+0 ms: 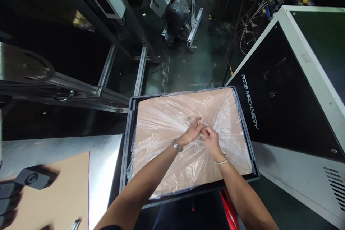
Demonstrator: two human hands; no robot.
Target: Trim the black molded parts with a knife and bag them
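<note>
Clear, thin plastic film (pixel 167 125) is what both your hands are pinching: your left hand (pixel 192 133), with the metal watch at the wrist, and your right hand (pixel 211 141), with the thin bangle, meet fingertip to fingertip over the middle of the dark grey plastic crate (pixel 128 140), each closed narrowly on a gathered fold of the film. From the look of it, the film will be very light, limp and slippery, and likely to tear if you pull at one point; the bunched folds between your fingers look like the soundest place to hold. Creases fan out from that pinch toward the crate's far corners. Under the film lies a flat tan cardboard sheet (pixel 172 176), probably stiff but bendable, filling the crate nearly from rim to rim, so there is little room to slide fingers down at the edges. Loose film spills over the crate's left rim near its near-left corner.

To your right a tall black-and-white machine cabinet (pixel 285 90) stands close against the crate's right rim, leaving scant clearance there. To your left a shiny metal table (pixel 105 161) carries another tan cardboard piece (pixel 61 194). Beyond the far rim the floor lies open up to the grey electric motor (pixel 176 12).
</note>
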